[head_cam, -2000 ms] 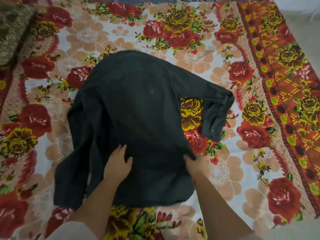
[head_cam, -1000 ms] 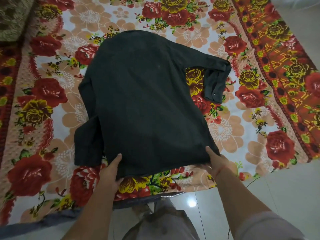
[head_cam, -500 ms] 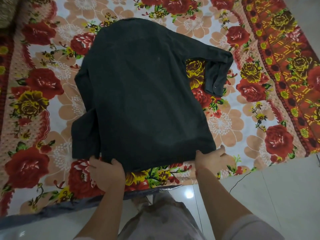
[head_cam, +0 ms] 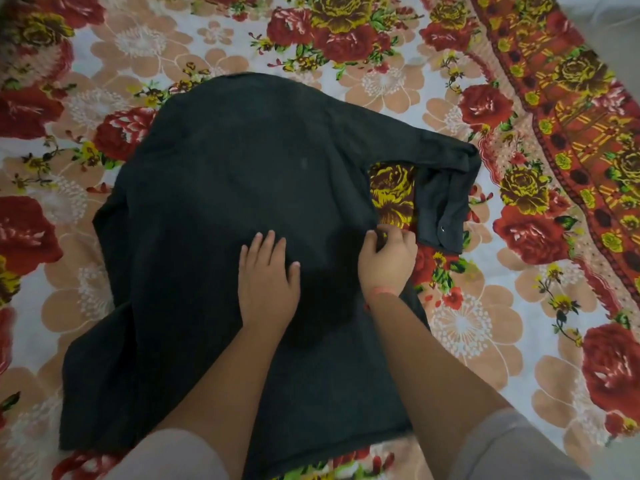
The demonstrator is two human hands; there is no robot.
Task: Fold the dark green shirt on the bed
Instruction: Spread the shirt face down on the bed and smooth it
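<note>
The dark green shirt (head_cam: pixel 225 202) lies spread back-up on the flowered bedsheet (head_cam: pixel 485 323), collar end far from me. One sleeve (head_cam: pixel 443 202) bends out to the right and doubles back toward me; the other side bunches along the left edge. My left hand (head_cam: pixel 268 282) rests flat on the middle of the shirt, fingers straight. My right hand (head_cam: pixel 388 258) sits at the shirt's right side edge, below the armpit, fingers curled at the cloth edge; whether it pinches the fabric is unclear.
A red and orange patterned border (head_cam: pixel 571 116) runs along the right side of the bedsheet. A dark patterned cushion corner (head_cam: pixel 10 15) shows at the far left top.
Both hands left the shirt's near hem and moved up onto the shirt: the left to its middle, the right to its right side edge. The view moved closer over the bed.
</note>
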